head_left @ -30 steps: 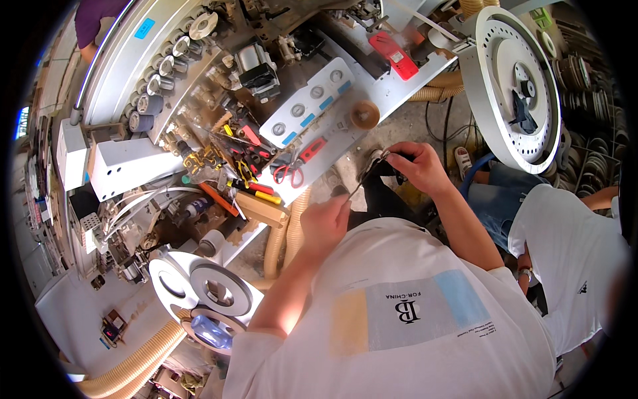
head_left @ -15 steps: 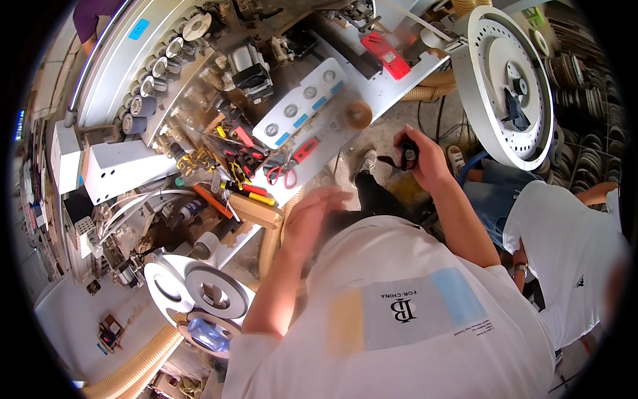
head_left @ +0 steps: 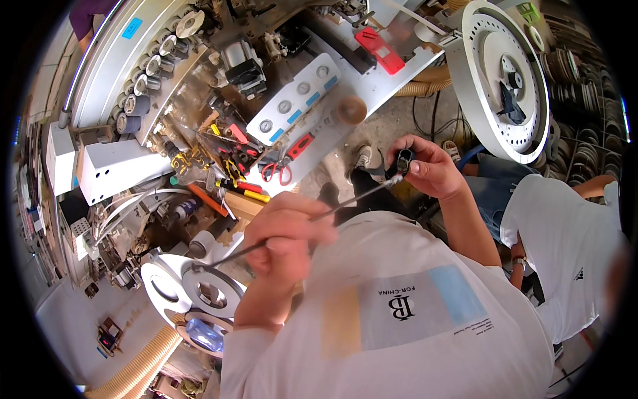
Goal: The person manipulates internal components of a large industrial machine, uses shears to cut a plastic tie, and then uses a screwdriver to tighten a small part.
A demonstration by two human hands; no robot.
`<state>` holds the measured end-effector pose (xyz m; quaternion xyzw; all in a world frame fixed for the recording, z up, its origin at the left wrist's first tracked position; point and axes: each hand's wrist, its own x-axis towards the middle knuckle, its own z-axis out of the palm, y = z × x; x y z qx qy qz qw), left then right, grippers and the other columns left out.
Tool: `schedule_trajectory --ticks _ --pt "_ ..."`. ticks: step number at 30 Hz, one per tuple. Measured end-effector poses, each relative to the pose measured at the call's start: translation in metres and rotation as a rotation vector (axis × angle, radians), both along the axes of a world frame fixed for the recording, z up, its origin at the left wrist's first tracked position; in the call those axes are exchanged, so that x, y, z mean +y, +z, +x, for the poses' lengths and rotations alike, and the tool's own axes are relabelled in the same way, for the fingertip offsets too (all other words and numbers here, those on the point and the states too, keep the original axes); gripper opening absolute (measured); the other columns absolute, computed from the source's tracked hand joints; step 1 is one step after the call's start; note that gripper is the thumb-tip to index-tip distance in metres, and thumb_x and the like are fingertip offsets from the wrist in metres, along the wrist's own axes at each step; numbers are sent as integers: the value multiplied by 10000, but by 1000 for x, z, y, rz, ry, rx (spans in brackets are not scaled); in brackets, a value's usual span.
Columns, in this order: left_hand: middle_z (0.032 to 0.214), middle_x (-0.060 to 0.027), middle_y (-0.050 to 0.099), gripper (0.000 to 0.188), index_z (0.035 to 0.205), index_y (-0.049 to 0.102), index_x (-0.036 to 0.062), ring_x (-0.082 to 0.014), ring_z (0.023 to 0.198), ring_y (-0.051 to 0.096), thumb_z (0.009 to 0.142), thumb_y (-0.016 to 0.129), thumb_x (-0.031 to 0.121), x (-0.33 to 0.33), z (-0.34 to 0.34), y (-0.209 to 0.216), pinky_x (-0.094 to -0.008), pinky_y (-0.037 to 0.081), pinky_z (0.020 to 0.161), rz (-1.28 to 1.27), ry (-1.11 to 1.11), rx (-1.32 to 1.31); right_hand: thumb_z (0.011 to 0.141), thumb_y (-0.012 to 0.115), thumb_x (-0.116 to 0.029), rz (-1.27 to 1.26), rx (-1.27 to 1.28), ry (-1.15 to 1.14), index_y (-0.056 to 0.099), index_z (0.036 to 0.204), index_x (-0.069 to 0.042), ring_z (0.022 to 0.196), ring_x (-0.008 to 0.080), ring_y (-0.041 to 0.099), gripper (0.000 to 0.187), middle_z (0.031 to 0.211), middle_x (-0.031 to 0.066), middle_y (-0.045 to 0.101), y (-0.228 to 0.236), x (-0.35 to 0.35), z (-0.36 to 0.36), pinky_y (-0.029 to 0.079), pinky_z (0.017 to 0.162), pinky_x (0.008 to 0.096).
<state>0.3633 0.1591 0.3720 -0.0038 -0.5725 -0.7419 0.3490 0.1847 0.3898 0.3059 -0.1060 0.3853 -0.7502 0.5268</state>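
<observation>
My left hand (head_left: 287, 231) is closed around a long thin grey rod (head_left: 345, 205) that runs slantwise from lower left up to my right hand. My right hand (head_left: 425, 166) grips a small black part (head_left: 403, 159) at the rod's upper end, its fingers curled round it. Both hands are held in front of my chest, above the white shirt. The rod's lower end (head_left: 206, 265) reaches toward a white disc.
A machine panel with round gauges (head_left: 296, 100) and a tray of red and yellow hand tools (head_left: 232, 166) lie ahead. A large white disc (head_left: 498, 73) stands at upper right. White reels (head_left: 199, 292) sit lower left. Another person in a white shirt (head_left: 565, 246) crouches at right.
My left hand has come down and toward my chest and now grips the rod. My right hand has shifted slightly, and the rod now spans between both hands.
</observation>
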Motion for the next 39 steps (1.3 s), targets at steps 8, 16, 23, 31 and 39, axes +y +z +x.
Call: schedule_trajectory --ticks 8,16,23,31,39 --pt "820 -111 702 123 1002 652 5 -273 799 663 928 610 94 9 -16 2 -336 554 671 -422 -66 -22 925 727 -152 -7 17 7 557 1327 48 1020 170 638 480 1203 123 643 4 2 2 516 900 313" --pt "902 -78 684 219 1033 684 49 -297 849 643 827 753 34 3 -30 20 -367 541 722 -696 -138 -215 931 744 -172 252 228 78 618 1304 21 979 109 622 439 1084 68 679 12 6 -2 497 857 260" --pt "1001 -99 728 212 1067 704 43 -281 843 689 861 720 -4 10 -37 7 -349 550 720 -611 -180 -288 972 672 -97 176 717 218 634 1261 16 932 171 646 312 1011 79 685 36 -9 3 515 838 312" --pt "930 -110 748 114 1031 714 -3 -191 799 721 979 628 51 4 -42 -2 -297 565 719 -458 -367 -570 902 726 -100 193 947 201 662 1184 22 894 322 666 314 997 164 690 37 -3 11 514 797 378" --pt "986 -146 744 266 1049 660 -48 -208 883 739 1045 585 207 14 -34 -15 -324 600 802 310 -412 -700 850 763 -81 101 1005 95 680 1170 11 889 319 664 343 995 157 679 34 0 10 521 798 385"
